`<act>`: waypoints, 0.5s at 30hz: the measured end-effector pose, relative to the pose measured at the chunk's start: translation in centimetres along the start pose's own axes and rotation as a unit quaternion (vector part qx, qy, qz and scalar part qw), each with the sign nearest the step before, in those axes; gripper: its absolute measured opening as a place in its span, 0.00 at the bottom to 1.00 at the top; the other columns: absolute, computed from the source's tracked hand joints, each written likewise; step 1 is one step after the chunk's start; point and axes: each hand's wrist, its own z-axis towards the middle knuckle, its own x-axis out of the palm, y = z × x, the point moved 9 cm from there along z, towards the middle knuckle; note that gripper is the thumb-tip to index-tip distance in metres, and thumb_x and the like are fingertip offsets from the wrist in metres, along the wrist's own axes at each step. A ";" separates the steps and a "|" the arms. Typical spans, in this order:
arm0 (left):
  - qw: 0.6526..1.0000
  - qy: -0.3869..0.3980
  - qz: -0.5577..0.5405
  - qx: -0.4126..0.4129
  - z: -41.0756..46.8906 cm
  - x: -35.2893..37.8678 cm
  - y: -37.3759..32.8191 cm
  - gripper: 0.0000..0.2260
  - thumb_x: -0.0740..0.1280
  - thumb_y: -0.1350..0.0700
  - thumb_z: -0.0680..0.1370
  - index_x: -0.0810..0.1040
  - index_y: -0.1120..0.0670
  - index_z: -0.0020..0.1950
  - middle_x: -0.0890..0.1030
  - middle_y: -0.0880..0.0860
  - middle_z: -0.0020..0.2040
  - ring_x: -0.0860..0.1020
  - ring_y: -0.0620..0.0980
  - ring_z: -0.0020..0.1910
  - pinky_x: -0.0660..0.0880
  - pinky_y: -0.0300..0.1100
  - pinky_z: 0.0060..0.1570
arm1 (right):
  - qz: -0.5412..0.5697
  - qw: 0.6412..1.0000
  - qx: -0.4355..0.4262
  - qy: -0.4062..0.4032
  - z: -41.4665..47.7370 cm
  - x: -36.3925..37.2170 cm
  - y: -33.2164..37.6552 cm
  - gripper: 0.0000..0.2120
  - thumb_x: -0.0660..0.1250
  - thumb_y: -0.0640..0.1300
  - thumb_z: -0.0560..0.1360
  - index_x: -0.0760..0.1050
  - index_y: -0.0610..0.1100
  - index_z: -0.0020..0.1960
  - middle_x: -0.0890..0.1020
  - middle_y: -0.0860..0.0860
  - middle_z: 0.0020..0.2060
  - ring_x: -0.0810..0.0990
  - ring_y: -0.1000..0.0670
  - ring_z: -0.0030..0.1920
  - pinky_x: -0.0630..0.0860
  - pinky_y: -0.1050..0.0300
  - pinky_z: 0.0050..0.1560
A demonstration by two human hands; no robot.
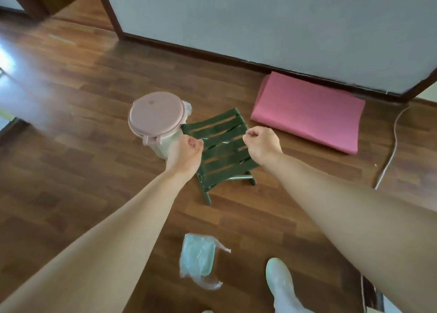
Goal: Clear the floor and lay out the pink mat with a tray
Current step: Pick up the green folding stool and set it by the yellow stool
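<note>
A folded pink mat [307, 115] lies on the wooden floor against the grey wall at the right. A small dark green slatted folding stool [220, 154] stands in the middle of the floor. Both my arms reach forward above it. My left hand [186, 153] hovers over the stool's left edge with fingers curled and nothing in it. My right hand [261, 143] hovers over the stool's right side, also curled into a loose fist and holding nothing. A tray wrapped in clear plastic [199, 257] lies on the floor near my feet.
A small bin with a pink lid [157, 121] stands just left of the stool. A grey cable [392, 147] runs along the floor at the right. My foot in a pale slipper [281, 284] is at the bottom. A doorway opens at the upper left.
</note>
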 end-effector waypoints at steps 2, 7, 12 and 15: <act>1.000 -0.007 -0.015 -0.019 3.4 3.5 3.5 0.07 0.59 0.55 0.81 0.74 0.57 0.51 0.75 0.51 0.42 0.73 0.48 0.41 0.69 0.37 0.36 | -0.009 1.000 -0.011 0.005 4.5 2.7 -3.5 0.11 0.60 0.46 0.78 0.77 0.47 0.56 0.79 0.52 0.49 0.72 0.58 0.36 0.65 0.64 0.30; 0.997 -0.036 0.039 -0.059 10.6 10.5 11.1 0.17 0.58 0.50 0.81 0.69 0.58 0.65 0.72 0.56 0.60 0.74 0.55 0.55 0.73 0.50 0.57 | -0.070 0.996 -0.048 0.006 13.5 8.3 -10.6 0.16 0.59 0.46 0.78 0.73 0.47 0.64 0.78 0.49 0.58 0.76 0.51 0.49 0.70 0.59 0.46; 0.989 -0.090 0.034 -0.112 15.1 14.7 17.0 0.25 0.59 0.48 0.80 0.57 0.55 0.74 0.63 0.59 0.69 0.66 0.61 0.66 0.67 0.53 0.62 | -0.168 0.984 -0.054 -0.039 19.8 10.8 -15.2 0.22 0.59 0.48 0.78 0.64 0.48 0.71 0.70 0.47 0.68 0.67 0.43 0.66 0.65 0.45 0.65; 0.989 -0.081 -0.050 -0.115 16.5 16.2 19.2 0.25 0.57 0.48 0.81 0.54 0.52 0.75 0.66 0.58 0.71 0.70 0.60 0.65 0.69 0.52 0.58 | -0.161 0.987 -0.011 -0.025 21.7 11.5 -17.5 0.22 0.56 0.51 0.78 0.61 0.47 0.71 0.72 0.45 0.64 0.72 0.41 0.61 0.70 0.43 0.62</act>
